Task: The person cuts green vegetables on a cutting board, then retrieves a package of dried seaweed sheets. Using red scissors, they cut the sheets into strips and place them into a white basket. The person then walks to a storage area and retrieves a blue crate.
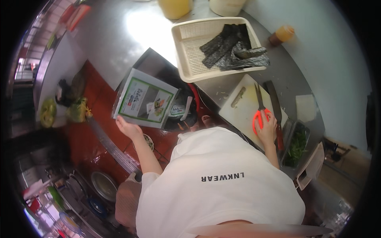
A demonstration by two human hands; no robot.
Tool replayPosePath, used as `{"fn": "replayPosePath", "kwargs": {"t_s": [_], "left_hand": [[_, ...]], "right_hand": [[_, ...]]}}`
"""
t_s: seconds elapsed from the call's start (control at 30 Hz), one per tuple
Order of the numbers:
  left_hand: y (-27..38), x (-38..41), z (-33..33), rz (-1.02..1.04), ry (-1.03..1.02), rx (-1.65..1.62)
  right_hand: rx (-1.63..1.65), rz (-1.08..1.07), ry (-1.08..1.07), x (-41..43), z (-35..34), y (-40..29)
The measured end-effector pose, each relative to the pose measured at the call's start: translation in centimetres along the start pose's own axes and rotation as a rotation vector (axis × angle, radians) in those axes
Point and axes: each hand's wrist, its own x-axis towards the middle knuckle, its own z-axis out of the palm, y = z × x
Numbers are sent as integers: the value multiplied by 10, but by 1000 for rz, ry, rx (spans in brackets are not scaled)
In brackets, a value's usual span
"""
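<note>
My left hand (128, 128) holds a flat silver and white package (146, 99) with a green border and printed writing by its lower corner, tilted in the air over the floor and the counter's edge. My right hand (268, 128) grips the orange handles of a pair of scissors (260, 99), whose slightly parted blades point away over a white cutting board (244, 102). Beyond both hands, dark sheets of dried seaweed (227, 44) lie at the right side of a cream plastic basket (190, 76); some hang over its rim.
A knife (274, 104) lies along the board's right side, near a clear container of green leaves (297, 144). A squeeze bottle (282, 35) and buckets (175, 7) stand farther back. Left and below are a red tiled floor (86, 139) and a metal bowl (104, 186).
</note>
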Motion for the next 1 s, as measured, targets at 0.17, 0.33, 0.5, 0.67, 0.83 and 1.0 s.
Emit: {"fn": "replayPosePath", "kwargs": {"t_s": [0.17,0.33,0.5,0.67,0.83,1.0], "left_hand": [[27,-22,15,37,64,4],[55,-39,32,85,167,80],[41,-65,17,224,154,154],[22,-117,39,372,7,540],[22,-145,47,634,-360,754],[36,-145,20,754,-445,899]], "right_hand": [[37,50,-5,-8,2,4],[729,254,-64,-8,22,26],[1331,86,-473,-6,-30,-19],[1508,-311,-619,52,-20,-163],[1515,-541,-635,75,12,-287],[1796,-459,-803,73,18,-314]]}}
